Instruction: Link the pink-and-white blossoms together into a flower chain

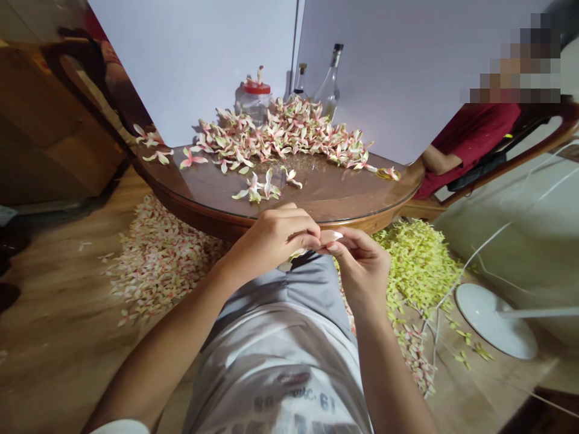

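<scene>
In front of my lap, by the table's near edge, my two hands meet with fingertips almost touching. My left hand (283,235) is closed, and a pale flower (296,255) with yellow-green edges shows beneath its fingers. My right hand (367,265) pinches a white petal (335,235) between thumb and fingers. Whether petal and flower are one piece is hidden by the fingers. Beyond my hands, a few loose pink-and-white flowers (254,188) lie on the round brown table (316,202). A large heap of similar flowers (289,129) sits farther back.
A red-lidded jar (256,90) and glass bottles (332,84) stand behind the heap. Floor piles: pink-white flowers (158,265) at left, yellow-green flowers (416,265) at right. Near a round white base (495,319) runs a white cable (470,262). A person in red (482,138) sits at right.
</scene>
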The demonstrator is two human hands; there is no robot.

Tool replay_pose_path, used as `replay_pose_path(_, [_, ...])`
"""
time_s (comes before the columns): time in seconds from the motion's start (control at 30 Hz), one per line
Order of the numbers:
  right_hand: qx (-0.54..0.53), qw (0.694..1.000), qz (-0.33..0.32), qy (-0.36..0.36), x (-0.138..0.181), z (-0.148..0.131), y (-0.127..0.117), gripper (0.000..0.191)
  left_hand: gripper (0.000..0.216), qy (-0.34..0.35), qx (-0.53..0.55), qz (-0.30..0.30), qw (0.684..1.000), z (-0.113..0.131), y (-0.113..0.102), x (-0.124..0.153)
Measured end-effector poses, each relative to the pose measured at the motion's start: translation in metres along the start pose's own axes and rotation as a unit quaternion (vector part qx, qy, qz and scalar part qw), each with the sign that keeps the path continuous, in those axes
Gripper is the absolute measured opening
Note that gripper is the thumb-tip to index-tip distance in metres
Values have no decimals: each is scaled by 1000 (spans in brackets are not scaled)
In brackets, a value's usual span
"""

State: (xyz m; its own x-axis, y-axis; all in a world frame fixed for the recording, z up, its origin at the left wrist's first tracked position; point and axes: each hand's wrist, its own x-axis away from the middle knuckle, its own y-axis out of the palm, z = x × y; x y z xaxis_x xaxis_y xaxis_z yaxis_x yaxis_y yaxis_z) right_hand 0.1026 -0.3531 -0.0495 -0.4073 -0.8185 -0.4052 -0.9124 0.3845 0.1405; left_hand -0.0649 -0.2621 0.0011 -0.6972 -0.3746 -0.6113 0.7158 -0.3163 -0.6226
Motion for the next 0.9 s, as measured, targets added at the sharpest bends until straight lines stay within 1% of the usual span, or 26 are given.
replay_pose_path(0.17, [21, 1000, 13, -6, 1, -2, -1, 15, 13, 9, 6, 9, 1000, 0, 1, -2])
replay_pose_path(0.33, [13, 1000, 1, -14, 2, -3, -2, 16, 15, 3, 19, 8, 1000, 3, -1, -3])
replay_pose_path(0.53, [40, 999, 22, -11, 4, -1, -3, 18, 20, 15, 14, 3, 1000, 5, -3, -3])
replay_pose_path(0.7, [4, 1000, 8, -11, 4, -5, -2, 17, 18, 26, -2, 2, 1000, 6, -4, -3])
replay_pose_path(0.8, [-3, 1000, 5, -11, 4, -9, -1, 16, 14, 33, -54, -7, 998, 12, -3, -2])
replay_pose_path(0.9, [15, 1000, 12, -8, 5, -13, 2, 16, 17, 55, -189, -20, 980, 21, 1, -2])
